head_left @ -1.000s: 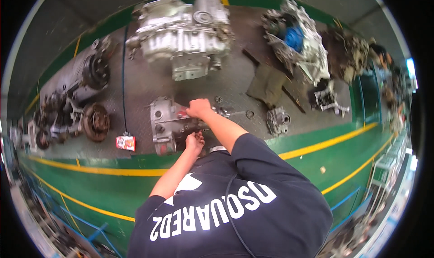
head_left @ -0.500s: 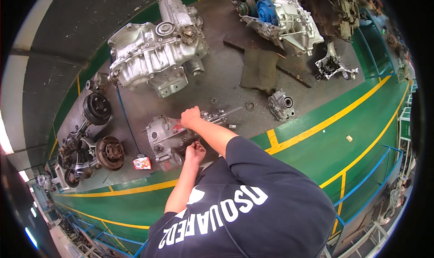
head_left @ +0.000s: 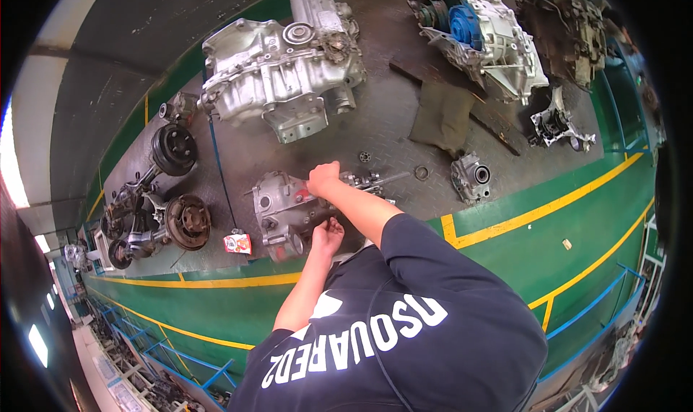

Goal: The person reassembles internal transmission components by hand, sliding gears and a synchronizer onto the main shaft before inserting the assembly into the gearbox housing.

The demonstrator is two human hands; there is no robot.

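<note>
A grey gearbox housing [head_left: 278, 213] with red patches lies on the metal table close in front of me. From its right end stick out bare gears and a long shaft [head_left: 390, 179]. My right hand [head_left: 324, 176] is closed at the housing's upper right edge, beside the gears; whatever its fingers grip is hidden. Nearer to me, my left hand [head_left: 329, 235] is held palm up by the housing's near side. Its fingers are curled together, and anything between them is too small to make out. A small ring gear [head_left: 365, 156] and a bearing ring [head_left: 421, 172] lie beyond the shaft.
A large silver transmission [head_left: 289, 73] stands behind the housing. Axle parts with brake drums [head_left: 189, 222] sit at left, near a red-and-white packet [head_left: 237, 244]. To the right are a dark cloth [head_left: 442, 115], a small metal casing [head_left: 471, 177] and a cutaway gearbox [head_left: 491, 40].
The whole scene has shifted rightward in the picture as my head turned. Both hands keep nearly the same places at the gearbox housing.
</note>
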